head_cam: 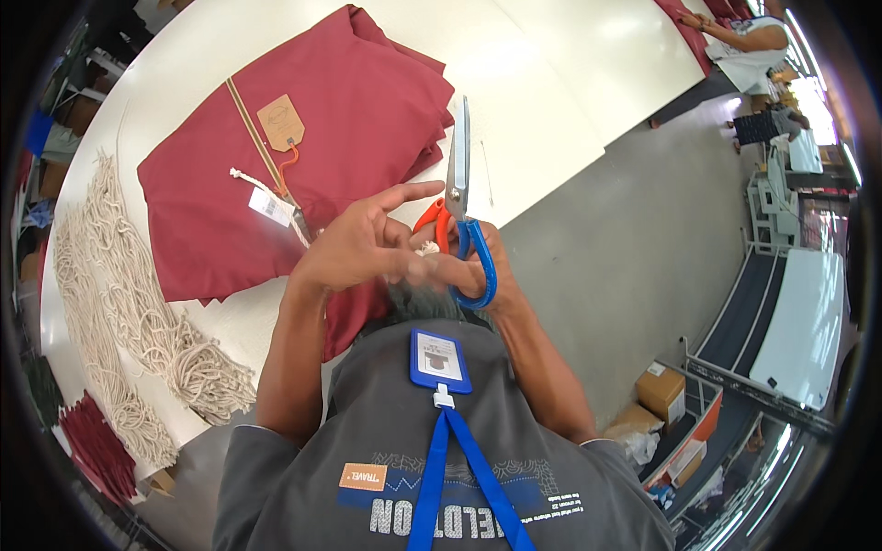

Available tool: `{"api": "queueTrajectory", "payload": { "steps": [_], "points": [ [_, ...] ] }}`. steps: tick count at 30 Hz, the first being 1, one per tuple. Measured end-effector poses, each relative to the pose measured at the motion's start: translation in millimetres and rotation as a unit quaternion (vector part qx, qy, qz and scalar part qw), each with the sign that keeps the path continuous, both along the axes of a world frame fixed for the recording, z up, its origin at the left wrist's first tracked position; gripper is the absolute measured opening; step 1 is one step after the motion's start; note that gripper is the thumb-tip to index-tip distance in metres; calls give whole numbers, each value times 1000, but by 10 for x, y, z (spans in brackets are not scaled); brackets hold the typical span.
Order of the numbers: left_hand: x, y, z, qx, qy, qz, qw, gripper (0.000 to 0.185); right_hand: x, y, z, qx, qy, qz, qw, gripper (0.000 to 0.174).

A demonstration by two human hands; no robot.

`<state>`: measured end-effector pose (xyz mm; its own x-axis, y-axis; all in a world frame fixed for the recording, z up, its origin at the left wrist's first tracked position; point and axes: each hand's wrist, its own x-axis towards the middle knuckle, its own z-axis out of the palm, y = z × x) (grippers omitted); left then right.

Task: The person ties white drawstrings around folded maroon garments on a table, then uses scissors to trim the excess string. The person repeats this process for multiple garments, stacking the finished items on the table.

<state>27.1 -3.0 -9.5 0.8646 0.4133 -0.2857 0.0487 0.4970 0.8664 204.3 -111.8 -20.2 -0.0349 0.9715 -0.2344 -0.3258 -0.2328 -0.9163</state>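
Observation:
My right hand (482, 265) holds scissors (459, 172) with blue and orange handles, their blades together and pointing away from me. My left hand (355, 241) is close beside it, index finger stretched toward the scissors, thumb blurred. Between the fingertips of both hands shows the frayed end of a white cord (428, 248); which fingers pinch it is unclear. Another stretch of white cord (248, 177) passes under my left hand. Below lies folded maroon fabric (186, 200) with a striped band (248, 120), a brown hang tag (281, 122) on orange string and a small white label (271, 206).
Bundles of cream cord (148, 310) and maroon cord (100, 444) lie along the left side of the white table (551, 82). A needle-like thin item (488, 172) rests right of the scissors. Another person (747, 48) stands at the far table end. Cardboard boxes (660, 392) sit at lower right.

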Motion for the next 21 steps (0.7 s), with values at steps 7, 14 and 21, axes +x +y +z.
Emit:
{"api": "queueTrajectory", "payload": {
  "steps": [7,14,21],
  "points": [
    [-101,33,18,36,9,19,999,75,-32,-80,-76,29,-13,-96,995,7],
    [-600,801,-166,209,150,412,874,56,972,366,-562,-123,-267,-197,935,20],
    [-1544,274,-545,309,495,601,546,30,2275,740,-1397,-150,-675,-138,709,32]
  ]
}}
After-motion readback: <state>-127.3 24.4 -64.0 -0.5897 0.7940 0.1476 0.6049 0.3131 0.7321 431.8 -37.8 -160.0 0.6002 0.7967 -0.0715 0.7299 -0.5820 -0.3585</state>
